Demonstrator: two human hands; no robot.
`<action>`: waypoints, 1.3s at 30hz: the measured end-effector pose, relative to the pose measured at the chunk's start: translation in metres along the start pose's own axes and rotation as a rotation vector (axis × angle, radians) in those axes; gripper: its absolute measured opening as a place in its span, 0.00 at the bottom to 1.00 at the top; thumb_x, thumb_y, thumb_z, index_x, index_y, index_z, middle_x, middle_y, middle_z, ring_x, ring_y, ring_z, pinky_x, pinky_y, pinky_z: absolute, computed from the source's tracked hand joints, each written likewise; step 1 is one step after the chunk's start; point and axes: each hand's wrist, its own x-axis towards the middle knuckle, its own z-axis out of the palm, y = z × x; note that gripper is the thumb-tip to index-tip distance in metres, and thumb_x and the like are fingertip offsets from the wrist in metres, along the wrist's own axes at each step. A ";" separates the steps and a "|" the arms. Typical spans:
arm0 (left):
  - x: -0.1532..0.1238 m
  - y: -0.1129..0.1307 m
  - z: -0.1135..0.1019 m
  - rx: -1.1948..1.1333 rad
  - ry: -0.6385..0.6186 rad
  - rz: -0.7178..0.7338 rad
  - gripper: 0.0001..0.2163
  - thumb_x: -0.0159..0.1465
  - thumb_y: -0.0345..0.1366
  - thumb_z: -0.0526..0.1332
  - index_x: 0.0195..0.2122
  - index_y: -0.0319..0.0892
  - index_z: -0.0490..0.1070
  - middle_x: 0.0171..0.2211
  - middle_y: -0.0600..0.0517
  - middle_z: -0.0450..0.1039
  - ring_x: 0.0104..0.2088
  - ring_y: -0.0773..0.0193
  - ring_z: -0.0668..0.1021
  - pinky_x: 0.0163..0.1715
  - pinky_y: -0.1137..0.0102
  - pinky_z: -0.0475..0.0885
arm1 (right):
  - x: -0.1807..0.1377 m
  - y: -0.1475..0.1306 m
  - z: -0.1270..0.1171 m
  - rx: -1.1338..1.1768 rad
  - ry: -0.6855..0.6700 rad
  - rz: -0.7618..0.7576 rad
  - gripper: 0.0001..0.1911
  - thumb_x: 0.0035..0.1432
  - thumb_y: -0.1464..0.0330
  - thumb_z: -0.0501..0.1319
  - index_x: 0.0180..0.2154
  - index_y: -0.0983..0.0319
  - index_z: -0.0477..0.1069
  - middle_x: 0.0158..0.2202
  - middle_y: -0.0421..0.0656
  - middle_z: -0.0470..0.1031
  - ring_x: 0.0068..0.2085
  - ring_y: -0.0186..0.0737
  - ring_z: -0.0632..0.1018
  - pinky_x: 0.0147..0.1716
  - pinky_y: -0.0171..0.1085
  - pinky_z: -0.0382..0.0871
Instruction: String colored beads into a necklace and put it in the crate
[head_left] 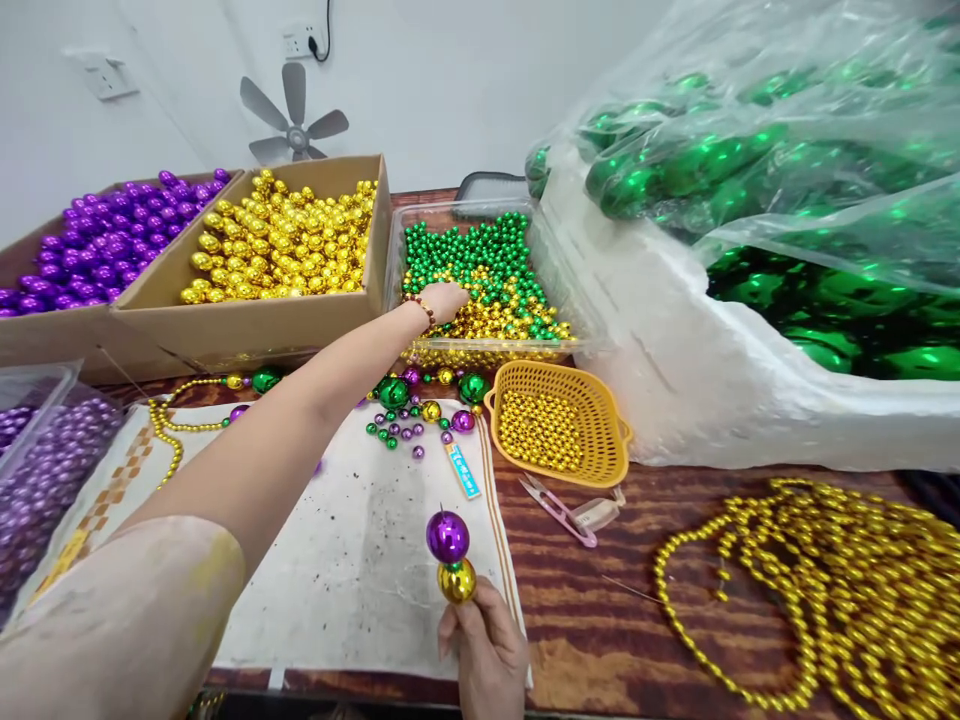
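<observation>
My left hand point(444, 302) reaches across into a clear plastic tub point(589, 335) of small green beads point(480, 245) and gold beads point(517, 318). Its fingers bend down together among the beads, their tips hidden. Near the front edge, my right hand point(491, 640) pinches below a gold ball bead point(457, 580). A purple ball bead point(448, 537) sits directly above the gold one, with a bit of green between them and a thin dark tip poking out on top. A white cloth point(360, 560) lies under this hand.
Boxes of purple beads point(112, 240) and gold beads point(285, 240) stand back left. A yellow basket point(615, 440), pink thread snips point(562, 515) and gold bead strands point(862, 600) lie right. A foam box point(637, 330) holds bagged green balls. Loose beads point(394, 430) dot the cloth.
</observation>
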 end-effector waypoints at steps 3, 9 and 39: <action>-0.004 0.000 -0.009 -0.044 0.045 -0.016 0.10 0.56 0.22 0.62 0.38 0.34 0.78 0.44 0.36 0.77 0.50 0.46 0.77 0.50 0.57 0.70 | 0.001 -0.004 0.003 0.010 0.006 0.001 0.13 0.63 0.58 0.64 0.34 0.61 0.77 0.22 0.39 0.70 0.21 0.33 0.69 0.21 0.32 0.64; -0.091 0.024 -0.033 -1.129 0.063 0.011 0.06 0.65 0.30 0.61 0.42 0.36 0.72 0.34 0.47 0.77 0.34 0.65 0.80 0.40 0.67 0.73 | 0.003 -0.020 0.015 -0.001 0.035 -0.061 0.12 0.62 0.59 0.65 0.32 0.62 0.75 0.21 0.40 0.71 0.23 0.35 0.70 0.22 0.32 0.64; -0.328 0.036 0.002 -2.057 0.129 -0.190 0.11 0.61 0.38 0.69 0.42 0.39 0.80 0.36 0.47 0.80 0.34 0.63 0.82 0.42 0.66 0.76 | -0.037 -0.067 0.056 -0.187 0.054 -0.176 0.10 0.59 0.63 0.67 0.30 0.62 0.75 0.20 0.36 0.69 0.23 0.33 0.70 0.28 0.33 0.64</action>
